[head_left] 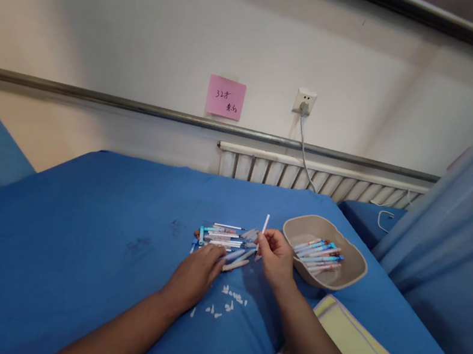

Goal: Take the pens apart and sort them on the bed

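Note:
In the head view, my right hand [279, 261] pinches a thin white pen refill [265, 223] that stands nearly upright between thumb and fingers. My left hand [198, 271] rests at the near edge of a pile of pen parts, fingers curled; what lies under its fingertips is hidden. The pile holds white refills [226, 235] and several pale pen barrels [235, 265], with blue and brown ends at its left side. Small white cone-shaped tips [228, 307] lie scattered on the blue cloth, nearer to me than the pile.
A beige basin [351, 276] with several pens [318, 255] stands to the right of my right hand. Folded yellow cloth [361, 351] lies under my right forearm. A blue cloth [69, 245] covers the table. Behind are a radiator [274, 170] and a plugged socket [304, 102].

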A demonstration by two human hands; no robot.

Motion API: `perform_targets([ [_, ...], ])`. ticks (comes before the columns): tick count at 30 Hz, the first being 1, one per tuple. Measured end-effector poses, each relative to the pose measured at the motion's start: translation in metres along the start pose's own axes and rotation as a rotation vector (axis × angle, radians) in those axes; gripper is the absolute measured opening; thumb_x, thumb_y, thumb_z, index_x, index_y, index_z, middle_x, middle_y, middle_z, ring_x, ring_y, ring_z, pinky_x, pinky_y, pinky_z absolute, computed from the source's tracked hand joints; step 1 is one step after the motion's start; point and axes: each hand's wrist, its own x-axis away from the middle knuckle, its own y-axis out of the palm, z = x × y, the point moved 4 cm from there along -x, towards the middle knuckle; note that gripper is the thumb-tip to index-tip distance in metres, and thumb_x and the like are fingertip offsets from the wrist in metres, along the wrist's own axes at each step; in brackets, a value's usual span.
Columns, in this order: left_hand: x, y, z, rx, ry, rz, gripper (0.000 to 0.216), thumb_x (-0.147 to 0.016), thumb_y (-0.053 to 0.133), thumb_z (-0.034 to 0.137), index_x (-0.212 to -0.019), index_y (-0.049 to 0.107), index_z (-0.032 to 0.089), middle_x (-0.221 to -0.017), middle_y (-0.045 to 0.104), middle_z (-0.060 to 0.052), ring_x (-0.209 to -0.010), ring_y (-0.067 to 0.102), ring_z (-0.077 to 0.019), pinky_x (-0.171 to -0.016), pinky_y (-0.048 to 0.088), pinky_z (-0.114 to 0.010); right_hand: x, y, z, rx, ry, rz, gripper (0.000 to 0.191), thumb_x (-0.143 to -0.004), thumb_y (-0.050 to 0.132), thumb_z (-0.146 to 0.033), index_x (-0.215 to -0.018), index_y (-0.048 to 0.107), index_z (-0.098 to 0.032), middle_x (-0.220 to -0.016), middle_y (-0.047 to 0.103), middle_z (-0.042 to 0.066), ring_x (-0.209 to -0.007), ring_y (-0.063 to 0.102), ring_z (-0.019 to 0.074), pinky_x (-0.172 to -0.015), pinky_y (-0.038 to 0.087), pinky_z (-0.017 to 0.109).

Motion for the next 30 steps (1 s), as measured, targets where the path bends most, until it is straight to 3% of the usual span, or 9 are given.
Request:
perform_targets([
  [4,0.0,-0.006,-0.01,0.105,-0.111,0.078,0.023,-0.089,0.042,0.033,-0.099,0.058,0.022,-0.091,0.063,-0.003,-0.083,0.059,-0.0186,-0.074,0.044,-0.028,0.002,0.005,0.0,-0.053,0.025,-0.031,0.022,-0.078,0.058,-0.04,-0.076,0.055,-0.018,-0.062,0.057,-0.003,-0.051,0.049,0.009,-0.049,0.04,0.02],
  [8,0.0,-0.008,-0.02,0.394,-0.252,0.233,0.023,-0.081,0.053,0.038,-0.089,0.059,0.017,-0.079,0.062,-0.001,-0.069,0.058,-0.0159,-0.063,0.045,-0.025,0.009,0.015,-0.003,-0.197,0.112,-0.094,0.025,-0.078,0.058,-0.042,-0.076,0.057,-0.017,-0.062,0.06,-0.002,-0.052,0.053,0.0101,-0.053,0.043,0.022],
  [12,0.001,-0.01,-0.023,0.76,-0.312,0.349,0.026,-0.077,0.058,0.041,-0.085,0.059,0.016,-0.092,0.066,-0.004,-0.083,0.061,-0.0185,-0.072,0.048,-0.026,0.019,0.027,-0.007,-0.388,0.222,-0.15,0.027,-0.075,0.062,-0.044,-0.078,0.059,-0.017,-0.07,0.064,0.001,-0.058,0.057,0.0117,-0.057,0.046,0.024],
  [15,0.002,-0.011,-0.02,0.975,-0.333,0.365,0.028,-0.077,0.059,0.043,-0.084,0.059,0.015,-0.105,0.065,-0.008,-0.09,0.061,-0.0197,-0.079,0.048,-0.029,0.027,0.036,-0.007,-0.503,0.329,-0.203,0.03,-0.072,0.065,-0.046,-0.077,0.059,-0.017,-0.073,0.065,0.002,-0.059,0.058,0.0122,-0.058,0.047,0.025],
  [20,0.004,-0.01,-0.015,1.244,-0.381,0.396,0.029,-0.072,0.067,0.041,-0.08,0.058,0.015,-0.085,0.068,-0.005,-0.075,0.062,-0.0163,-0.071,0.05,-0.027,0.037,0.049,0.0,-0.463,0.404,-0.315,0.036,-0.069,0.068,-0.049,-0.074,0.059,-0.015,-0.068,0.064,0.003,-0.055,0.057,0.0116,-0.053,0.044,0.023],
  [23,0.004,-0.01,-0.017,1.209,-0.41,0.395,0.03,-0.072,0.067,0.043,-0.078,0.058,0.016,-0.068,0.063,0.001,-0.059,0.057,-0.0121,-0.059,0.048,-0.023,0.036,0.047,0.005,-0.402,0.378,-0.271,0.034,-0.069,0.068,-0.048,-0.074,0.059,-0.015,-0.062,0.061,0.0,-0.052,0.054,0.0107,-0.05,0.042,0.022],
  [26,0.002,-0.008,-0.018,1.02,-0.375,0.254,0.033,-0.074,0.063,0.046,-0.083,0.062,0.015,-0.057,0.056,0.003,-0.053,0.053,-0.0107,-0.054,0.043,-0.02,0.03,0.038,0.003,-0.391,0.279,-0.156,0.028,-0.073,0.065,-0.045,-0.075,0.058,-0.018,-0.058,0.057,-0.004,-0.052,0.051,0.0098,-0.053,0.041,0.021],
  [30,0.002,-0.001,-0.014,0.821,-0.271,0.059,0.033,-0.081,0.055,0.044,-0.096,0.065,0.016,-0.064,0.059,0.002,-0.054,0.051,-0.0106,-0.054,0.041,-0.02,0.023,0.027,-0.005,-0.359,0.163,-0.081,0.024,-0.079,0.059,-0.043,-0.077,0.057,-0.019,-0.06,0.056,-0.004,-0.056,0.05,0.0102,-0.057,0.041,0.022],
])
